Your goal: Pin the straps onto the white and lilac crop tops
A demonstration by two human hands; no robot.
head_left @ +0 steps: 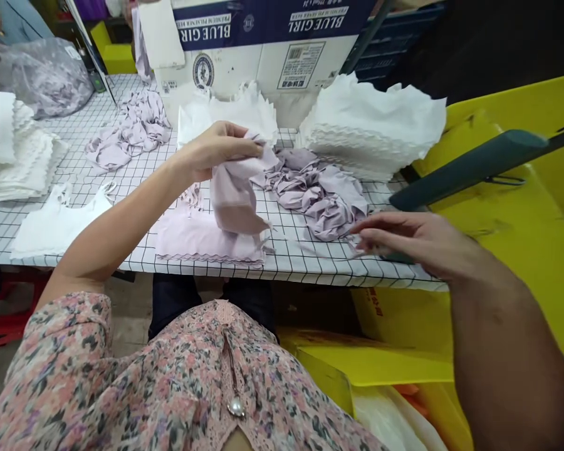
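My left hand [216, 150] pinches a lilac fabric piece [235, 194] and holds it up over the checked table [305, 257]. The piece hangs down onto a flat stack of lilac pieces [192, 241] near the front edge. My right hand [408, 241] hovers at the table's right front edge, fingers together around something thin that is blurred; a thread or strap seems to run from it toward the fabric. A crumpled heap of lilac pieces [324, 194] lies between the two hands.
White scalloped fabric stacks sit at the back right [371, 128], back middle [235, 113] and far left [14, 156]. A white garment [56, 222] lies front left. A Blue Girl carton [263, 44] stands behind. Yellow bins [521, 219] are at right, a plastic bag [42, 75] back left.
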